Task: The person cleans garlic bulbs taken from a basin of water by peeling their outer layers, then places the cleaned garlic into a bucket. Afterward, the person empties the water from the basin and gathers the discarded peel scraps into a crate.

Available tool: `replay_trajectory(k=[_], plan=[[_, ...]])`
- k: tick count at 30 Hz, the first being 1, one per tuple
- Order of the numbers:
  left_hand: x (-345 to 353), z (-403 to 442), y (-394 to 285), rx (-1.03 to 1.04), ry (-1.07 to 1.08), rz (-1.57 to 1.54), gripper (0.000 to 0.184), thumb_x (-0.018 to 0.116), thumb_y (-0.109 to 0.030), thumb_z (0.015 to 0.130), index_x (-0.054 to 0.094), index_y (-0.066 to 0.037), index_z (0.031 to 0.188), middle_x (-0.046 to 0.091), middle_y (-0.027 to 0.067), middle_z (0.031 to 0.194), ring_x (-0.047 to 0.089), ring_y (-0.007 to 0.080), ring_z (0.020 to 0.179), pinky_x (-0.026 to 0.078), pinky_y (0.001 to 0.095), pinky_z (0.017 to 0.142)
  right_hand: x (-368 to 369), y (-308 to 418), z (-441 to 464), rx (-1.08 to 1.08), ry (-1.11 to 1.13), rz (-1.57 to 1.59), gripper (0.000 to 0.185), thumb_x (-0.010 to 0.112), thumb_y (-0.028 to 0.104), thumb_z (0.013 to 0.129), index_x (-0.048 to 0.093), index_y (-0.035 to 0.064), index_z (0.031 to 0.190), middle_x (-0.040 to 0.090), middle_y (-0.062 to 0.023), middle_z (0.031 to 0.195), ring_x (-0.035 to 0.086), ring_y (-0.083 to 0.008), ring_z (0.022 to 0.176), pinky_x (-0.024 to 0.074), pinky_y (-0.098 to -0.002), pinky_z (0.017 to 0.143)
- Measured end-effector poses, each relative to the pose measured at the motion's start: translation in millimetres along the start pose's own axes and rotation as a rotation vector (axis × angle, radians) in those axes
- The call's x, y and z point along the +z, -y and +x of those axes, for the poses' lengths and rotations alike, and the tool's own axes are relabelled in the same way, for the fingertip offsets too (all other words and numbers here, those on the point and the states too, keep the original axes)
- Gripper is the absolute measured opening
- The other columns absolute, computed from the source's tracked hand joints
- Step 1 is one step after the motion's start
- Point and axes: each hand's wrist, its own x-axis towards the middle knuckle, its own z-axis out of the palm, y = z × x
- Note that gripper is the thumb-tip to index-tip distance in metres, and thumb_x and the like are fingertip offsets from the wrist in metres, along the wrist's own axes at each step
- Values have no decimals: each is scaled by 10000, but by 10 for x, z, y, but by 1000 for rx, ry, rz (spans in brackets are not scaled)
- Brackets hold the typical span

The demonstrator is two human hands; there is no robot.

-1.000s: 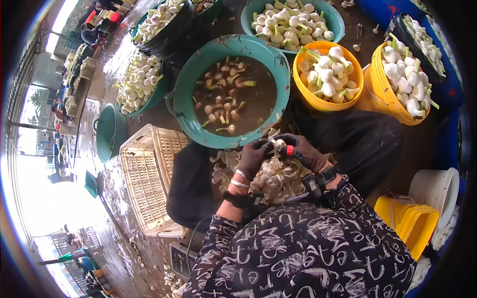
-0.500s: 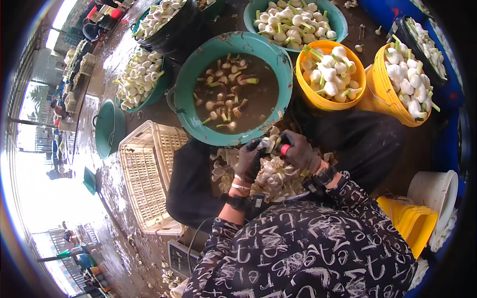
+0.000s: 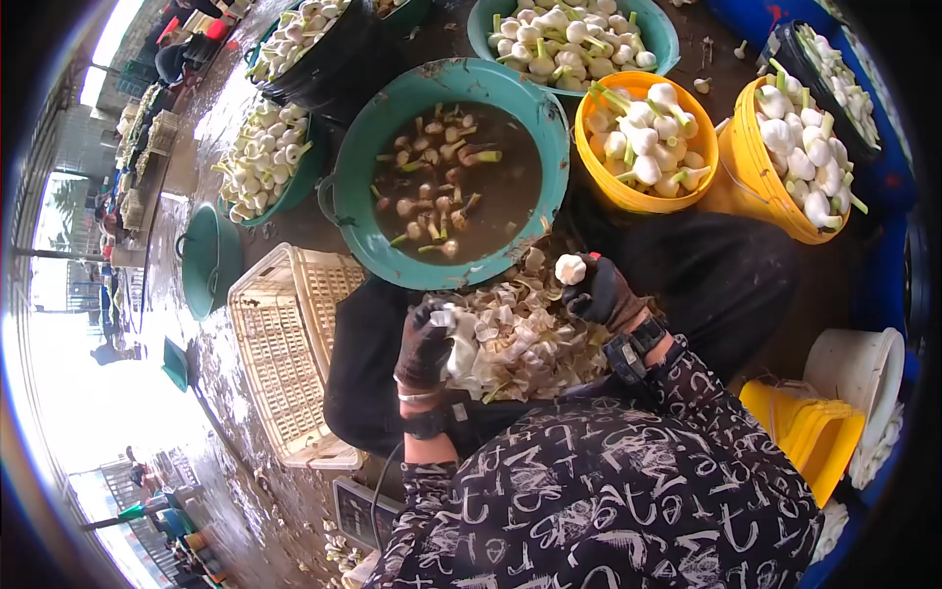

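My right hand [image 3: 608, 296], in a dark glove, is closed around a trimmed white garlic bulb [image 3: 570, 269] that shows above the fingers. A small bit of red [image 3: 595, 256] shows by its fingertips; what it belongs to is hidden. My left hand [image 3: 426, 346], also gloved, is at the left side of a heap of garlic skins [image 3: 530, 339] in my lap. Its fingers look loosely parted, with a whitish scrap [image 3: 444, 317] at the tips and blurred white peel beside the palm. Beyond the heap, a green basin [image 3: 343, 211] holds muddy water and several unpeeled garlic bulbs [image 3: 442, 201].
Yellow buckets [image 3: 643, 201] of cleaned garlic stand ahead on the right, near another green tub [image 3: 672, 44]. To the left are a cream plastic crate [image 3: 285, 363] and a green bucket [image 3: 211, 260]. Stacked yellow buckets [image 3: 810, 437] sit at right. Other people are far left.
My hands have moved apart. The left went left and down to the skins' edge, and the right rose slightly to the right with the garlic bulb, which now looks cleaner and shorter.
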Motion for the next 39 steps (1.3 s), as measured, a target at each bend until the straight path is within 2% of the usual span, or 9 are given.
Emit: replay_trajectory(k=[4,5,9,15,18,20,27,34,39], plan=[[-236,422,115,-175,255,885,347,642,-195,801,604,66,1026,650,141,970,605,178,865,473,291,781,112,94,-16,-501,-135,-975,250,428,263,915,569,57,942,576,-35,786,551,-124,673,448,-262,512],[-343,571,252,-141,160,1136,406,654,-250,789,600,73,1029,649,164,983,610,207,889,464,300,799,87,139,40,-337,-226,-248,250,458,272,907,574,53,938,592,-43,801,549,-122,676,456,-265,559],[-839,1480,540,-346,-366,875,561,665,-438,716,619,50,988,628,243,972,617,302,930,482,336,750,621,758,-228,-465,275,365,404,453,364,905,518,32,1127,584,-105,945,545,-207,827,452,-329,682],[-827,2273,931,-510,-302,1793,657,732,-492,632,583,-82,1123,628,139,1066,592,274,1028,472,382,853,570,747,-79,-336,-34,280,598,397,520,901,497,15,1205,597,-121,1005,561,-230,791,461,-330,669],[-914,2372,1122,-457,-369,1660,646,709,-478,659,572,-79,1149,625,146,1067,588,294,1026,467,388,863,377,465,134,-225,-288,-139,540,412,468,916,486,30,1222,597,-98,957,565,-181,745,457,-275,617],[-840,2255,951,-358,59,1619,585,728,-361,686,562,-48,1152,634,138,1046,616,269,965,481,371,834,389,273,164,-344,-255,-667,449,434,406,925,555,30,1138,597,-54,855,554,-122,667,430,-218,561],[40,1198,629,-12,302,550,460,686,-45,718,545,-13,1155,631,89,1009,581,123,886,478,265,793,147,-29,334,-193,-346,-749,374,502,353,879,612,2,946,607,-53,775,553,-117,643,453,-263,573],[569,728,508,181,109,1035,495,743,-316,674,606,-43,1063,615,192,929,595,331,847,474,379,767,692,10,153,-404,-360,-1178,206,614,180,805,639,-24,811,599,-29,648,503,-92,599,422,-290,550],[566,664,421,83,140,823,438,765,-227,690,608,6,1027,641,111,932,607,201,844,489,325,757,594,-3,29,-452,-242,-1214,205,604,179,816,632,-20,860,605,-35,685,534,-108,597,438,-294,552]])
